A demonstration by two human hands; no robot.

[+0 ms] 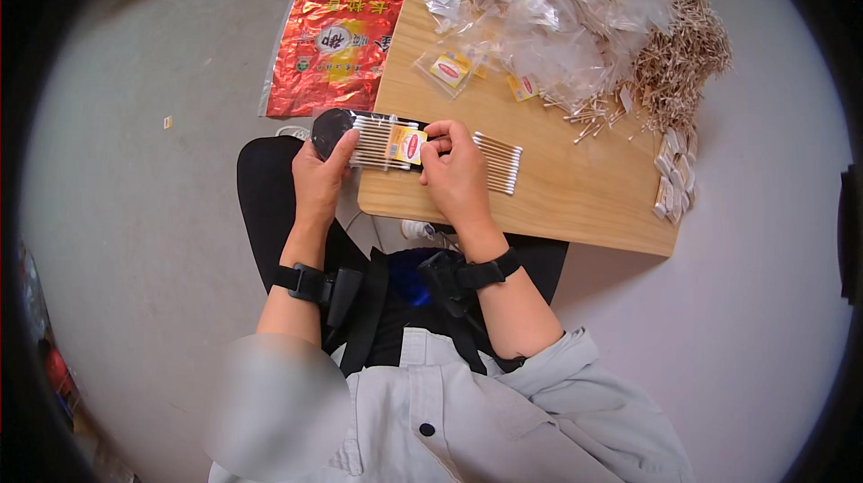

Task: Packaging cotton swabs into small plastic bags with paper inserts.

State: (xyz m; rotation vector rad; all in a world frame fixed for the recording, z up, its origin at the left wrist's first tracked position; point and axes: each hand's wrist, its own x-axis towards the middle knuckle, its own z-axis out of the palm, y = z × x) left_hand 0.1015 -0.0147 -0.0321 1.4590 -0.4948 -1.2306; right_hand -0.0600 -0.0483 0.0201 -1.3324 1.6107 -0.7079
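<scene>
My left hand (322, 179) is closed on a clear plastic bag of cotton swabs (373, 143), its thumb on top near the left end. A yellow-and-white label card with a red oval (409, 145) shows at the bag's right end. A flat black piece with a rounded end (331, 130) lies along the bag; whether it is inside or under I cannot tell. My right hand (457, 173) pinches beside the label's right edge; what its fingertips hold is hidden. Just right of that hand, a neat row of loose cotton swabs (500, 165) lies on the wooden table (575, 204).
Clear plastic bags (566, 6) pile up at the table's far side, with a bagged yellow label card (450, 70) before them. A large heap of cotton swabs (688, 51) and several white-ended bundles (674, 173) line the right edge. A red printed sack (337, 33) lies left of the table.
</scene>
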